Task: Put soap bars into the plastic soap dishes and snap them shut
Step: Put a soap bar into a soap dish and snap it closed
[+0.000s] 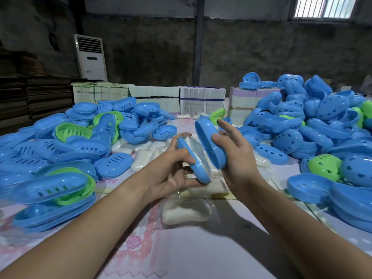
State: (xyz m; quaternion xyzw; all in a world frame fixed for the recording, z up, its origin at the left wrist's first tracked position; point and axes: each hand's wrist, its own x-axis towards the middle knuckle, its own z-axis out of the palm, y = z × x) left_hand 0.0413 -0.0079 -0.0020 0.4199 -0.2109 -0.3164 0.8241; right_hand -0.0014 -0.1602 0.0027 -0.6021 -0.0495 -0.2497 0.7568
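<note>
Head view: both bare arms reach in from the bottom edge and meet mid-frame above the surface (pixel 201 248), which is covered in a pale printed sheet with pink flowers.

Left hand (pixel 171 170) grips a blue dish half (pixel 193 160) — thumb curled over its near rim, fingers behind. A wrapped soap bar (pixel 196 149), whitish in clear film, sits in this half, tilted up on edge.

Right hand (pixel 235 156) holds the second blue half (pixel 210 141) — thumb pressed on its outer shell, index finger stretched out straight past the top, other fingers curled behind. The two halves are angled toward each other, close at the bottom, gapped at the top; not snapped together.

Another wrapped soap bar (pixel 187 213) lies flat on the surface just below the hands. More loose white bars (pixel 141 156) are heaped behind the left hand.

Left side: pile of slotted dish halves (pixel 70 146), mostly blue, a few green, some nested in stacks near the front edge. Right side: pile of heart-holed dish halves (pixel 322 125), blue with some green.

Back of the surface: bundled stacks of flat cartons (pixel 201 99), white and pastel. Behind them, a white floor-standing air conditioner (pixel 90 57) against a dark concrete wall, and a barred window (pixel 324 7) top right. Dark stacked boards far left, blurry.
</note>
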